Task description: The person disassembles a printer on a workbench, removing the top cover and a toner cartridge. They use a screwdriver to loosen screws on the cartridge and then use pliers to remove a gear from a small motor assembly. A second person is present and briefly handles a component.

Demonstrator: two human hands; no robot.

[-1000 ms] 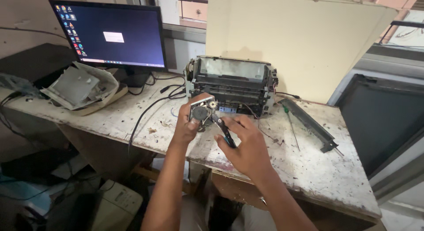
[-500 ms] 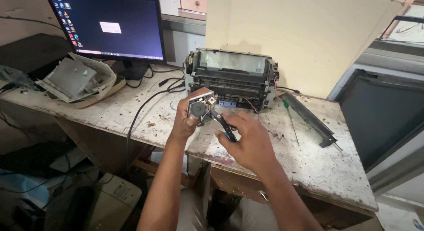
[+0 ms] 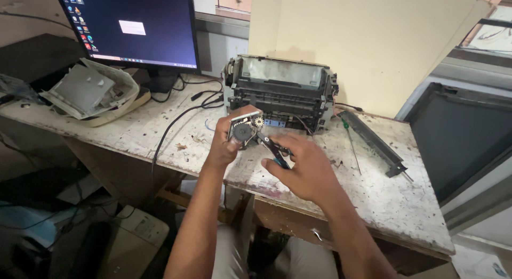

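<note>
left hand (image 3: 224, 146) grips gear assembly (image 3: 244, 128); right hand (image 3: 301, 170) holds pliers (image 3: 273, 148), both just before stripped printer (image 3: 280, 92) on counter (image 3: 373, 193).

My left hand (image 3: 226, 146) holds a gear assembly (image 3: 244, 130): bright metal plate, matt black plastic wheel, small pale plastic cog. My right hand (image 3: 304, 170) grips pliers (image 3: 273, 148) with dull dark handles. At 12 o'clock, the opened printer (image 3: 280, 92) shows matt black plastic and dusty grey metal. The bench (image 3: 384, 204) is wood with rough, chipped white paint. At 10 o'clock, the monitor (image 3: 130, 28) screen is glossy.
</note>
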